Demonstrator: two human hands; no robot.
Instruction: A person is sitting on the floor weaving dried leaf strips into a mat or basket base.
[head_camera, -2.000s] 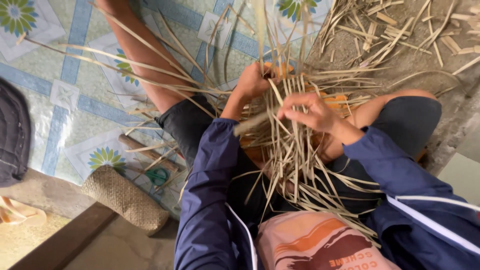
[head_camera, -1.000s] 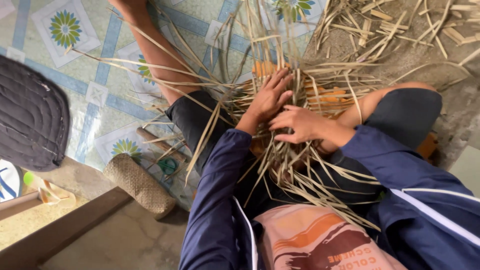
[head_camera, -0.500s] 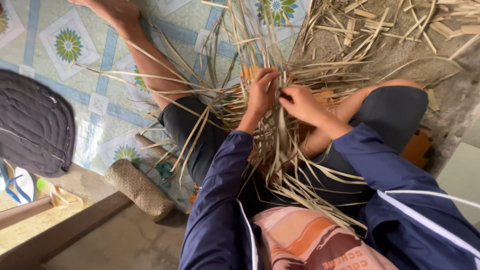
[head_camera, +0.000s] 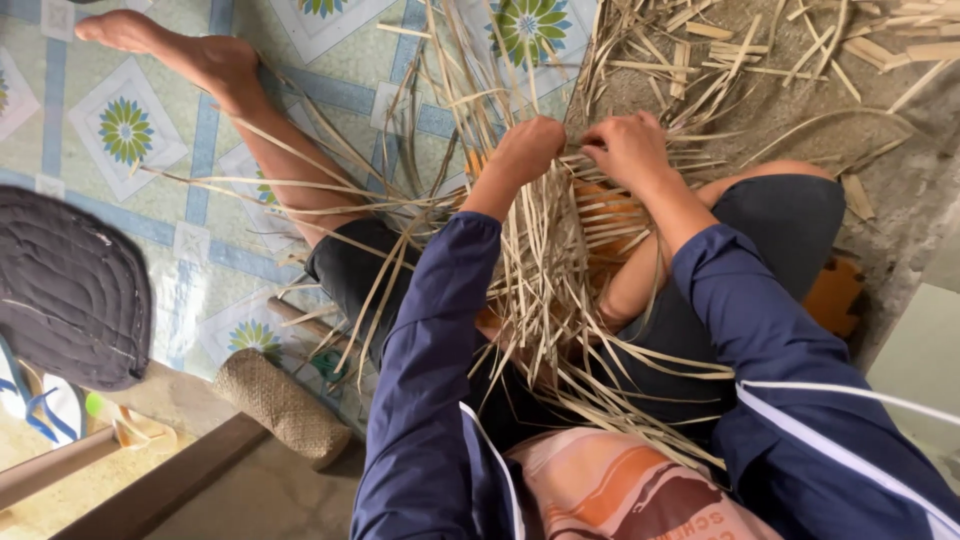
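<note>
Head view. I see the left hand and the right hand side by side, nearly touching, over the person's lap. Both work in a bundle of pale bamboo strips that spreads across the thighs and fans outward over the floor. The left hand's fingers are clenched around several upright strips at the top of the bundle. The right hand's fingers are curled and pinch strips just beside the left hand; I cannot tell how many they hold. Beneath the hands, between the knees, an orange-brown woven piece shows through the strips, mostly covered by them. Both forearms wear dark blue sleeves.

The person sits on a patterned floor mat, blue and white with green flower motifs. The left leg stretches toward the mat's upper left corner, the bare foot close to its top edge. Loose strips and short offcuts lie scattered on the grey floor beyond the mat's right edge. A dark quilted cushion rests at the mat's left edge. A small woven cylinder lies near the mat's lower edge, just beside a wooden beam. A sandal lies partly under the cushion.
</note>
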